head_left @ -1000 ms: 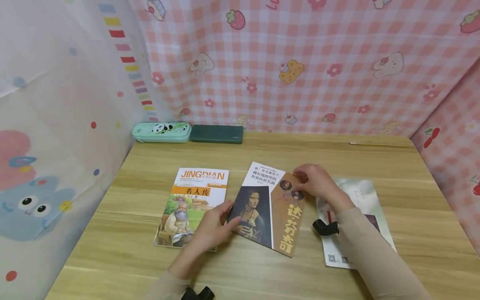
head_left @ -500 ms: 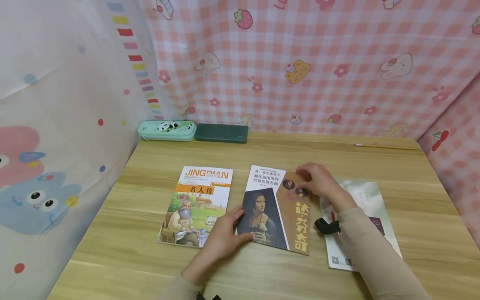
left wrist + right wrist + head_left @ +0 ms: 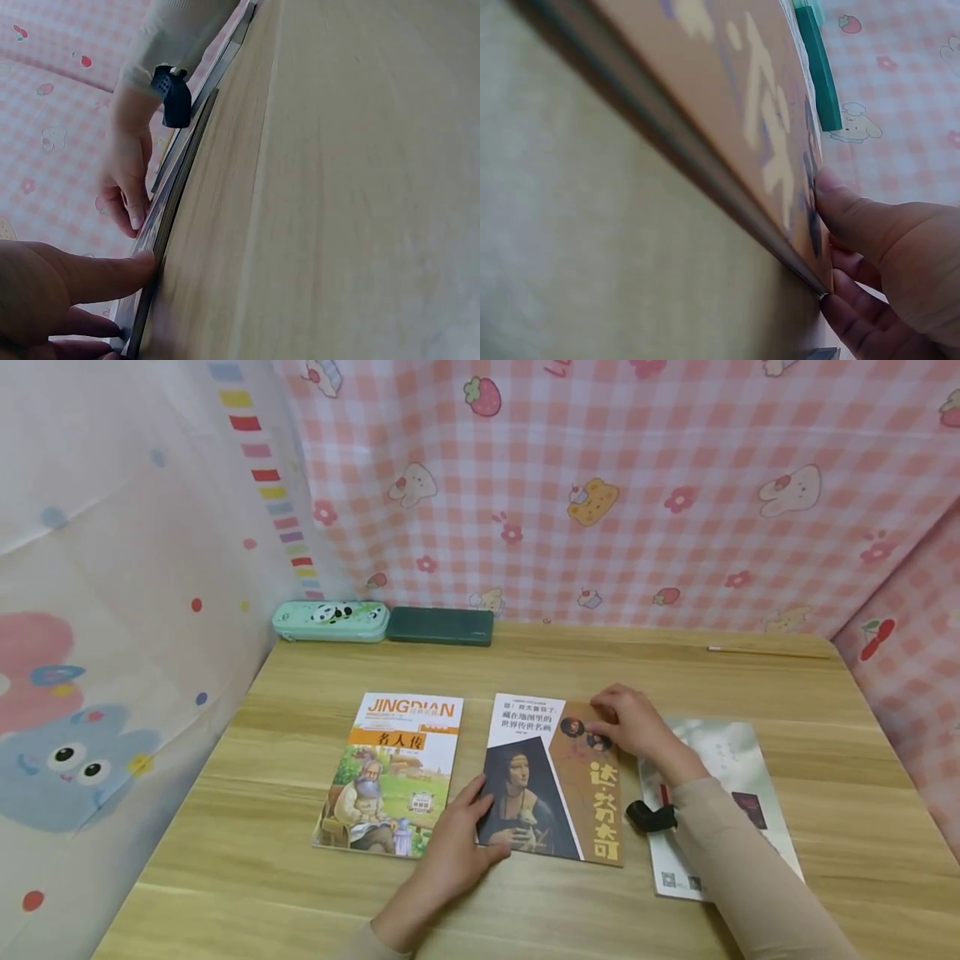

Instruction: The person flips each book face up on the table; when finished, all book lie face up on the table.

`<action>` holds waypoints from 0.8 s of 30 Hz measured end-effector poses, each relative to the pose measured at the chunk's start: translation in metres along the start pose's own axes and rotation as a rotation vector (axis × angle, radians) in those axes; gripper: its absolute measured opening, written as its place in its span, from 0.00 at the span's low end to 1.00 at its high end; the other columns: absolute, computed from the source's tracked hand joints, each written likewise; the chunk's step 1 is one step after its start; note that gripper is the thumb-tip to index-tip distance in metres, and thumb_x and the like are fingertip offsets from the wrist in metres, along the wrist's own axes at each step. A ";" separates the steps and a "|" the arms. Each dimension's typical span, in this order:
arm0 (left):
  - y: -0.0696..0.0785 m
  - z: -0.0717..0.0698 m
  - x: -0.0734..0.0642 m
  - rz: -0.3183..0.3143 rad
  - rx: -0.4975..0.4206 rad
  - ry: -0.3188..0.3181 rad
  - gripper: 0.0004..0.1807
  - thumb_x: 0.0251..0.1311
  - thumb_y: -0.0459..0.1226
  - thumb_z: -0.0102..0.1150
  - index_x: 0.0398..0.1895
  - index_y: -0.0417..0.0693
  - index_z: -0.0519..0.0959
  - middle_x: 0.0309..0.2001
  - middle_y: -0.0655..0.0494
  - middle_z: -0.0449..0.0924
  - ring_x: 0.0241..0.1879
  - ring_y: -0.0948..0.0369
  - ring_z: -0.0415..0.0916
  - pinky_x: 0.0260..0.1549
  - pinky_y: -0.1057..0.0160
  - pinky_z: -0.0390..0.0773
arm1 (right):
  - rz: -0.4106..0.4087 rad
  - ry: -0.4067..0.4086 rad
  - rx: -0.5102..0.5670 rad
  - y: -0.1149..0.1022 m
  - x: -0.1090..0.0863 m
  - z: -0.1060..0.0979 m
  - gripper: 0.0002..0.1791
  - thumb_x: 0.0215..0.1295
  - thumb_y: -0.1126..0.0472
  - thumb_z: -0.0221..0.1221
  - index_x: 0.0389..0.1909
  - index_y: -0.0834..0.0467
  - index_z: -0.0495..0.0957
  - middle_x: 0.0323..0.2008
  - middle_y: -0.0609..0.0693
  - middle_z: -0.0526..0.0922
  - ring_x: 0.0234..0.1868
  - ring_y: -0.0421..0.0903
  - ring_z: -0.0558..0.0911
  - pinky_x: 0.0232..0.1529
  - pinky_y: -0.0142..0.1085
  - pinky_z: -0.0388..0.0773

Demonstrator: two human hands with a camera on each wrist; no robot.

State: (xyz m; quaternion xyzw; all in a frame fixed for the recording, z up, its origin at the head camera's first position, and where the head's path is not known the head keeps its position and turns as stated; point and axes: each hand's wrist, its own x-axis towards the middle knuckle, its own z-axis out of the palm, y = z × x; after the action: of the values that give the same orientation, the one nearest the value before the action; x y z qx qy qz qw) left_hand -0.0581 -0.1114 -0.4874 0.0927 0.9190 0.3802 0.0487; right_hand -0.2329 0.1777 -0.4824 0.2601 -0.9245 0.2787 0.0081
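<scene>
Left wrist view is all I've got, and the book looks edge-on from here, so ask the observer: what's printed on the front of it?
Observer: The head view shows that the book has a painted portrait of a person holding a small pale animal on its cover.
Operator: Okay. My picture shows only bare wood on this side of it. Is anything lying off to the left of the left hand?
Observer: Yes, a second book, with a bearded figure on its cover, lies flat on the table left of the left hand.
</scene>
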 end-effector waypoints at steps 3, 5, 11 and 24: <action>-0.001 -0.001 -0.001 -0.003 -0.005 0.005 0.40 0.48 0.39 0.79 0.61 0.25 0.74 0.74 0.38 0.62 0.70 0.38 0.63 0.67 0.43 0.68 | 0.006 -0.007 0.004 -0.003 -0.001 0.002 0.22 0.64 0.61 0.69 0.54 0.70 0.81 0.49 0.64 0.80 0.50 0.62 0.79 0.54 0.56 0.77; -0.001 -0.001 -0.002 -0.005 -0.014 0.011 0.40 0.48 0.38 0.79 0.61 0.24 0.74 0.74 0.38 0.62 0.70 0.38 0.63 0.67 0.43 0.68 | 0.009 -0.007 0.005 -0.004 -0.002 0.002 0.22 0.65 0.61 0.69 0.54 0.70 0.81 0.50 0.64 0.80 0.51 0.62 0.79 0.54 0.55 0.77; 0.000 0.005 -0.001 -0.012 -0.051 -0.003 0.45 0.50 0.41 0.79 0.67 0.26 0.69 0.77 0.42 0.56 0.72 0.39 0.59 0.67 0.42 0.67 | -0.002 0.004 -0.001 -0.004 -0.002 0.000 0.21 0.65 0.61 0.69 0.53 0.70 0.81 0.50 0.64 0.80 0.52 0.62 0.79 0.55 0.56 0.76; 0.004 0.008 -0.002 -0.025 -0.009 -0.018 0.47 0.51 0.45 0.78 0.69 0.28 0.68 0.78 0.42 0.55 0.72 0.39 0.59 0.68 0.43 0.66 | 0.007 -0.013 -0.010 -0.003 -0.007 0.002 0.22 0.66 0.59 0.68 0.55 0.70 0.80 0.51 0.63 0.80 0.53 0.62 0.78 0.57 0.56 0.76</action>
State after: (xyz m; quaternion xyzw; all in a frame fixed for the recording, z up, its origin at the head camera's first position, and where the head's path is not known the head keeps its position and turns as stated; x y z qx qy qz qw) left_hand -0.0544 -0.1032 -0.4903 0.0844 0.9178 0.3829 0.0620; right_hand -0.2251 0.1776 -0.4833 0.2586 -0.9268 0.2723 0.0027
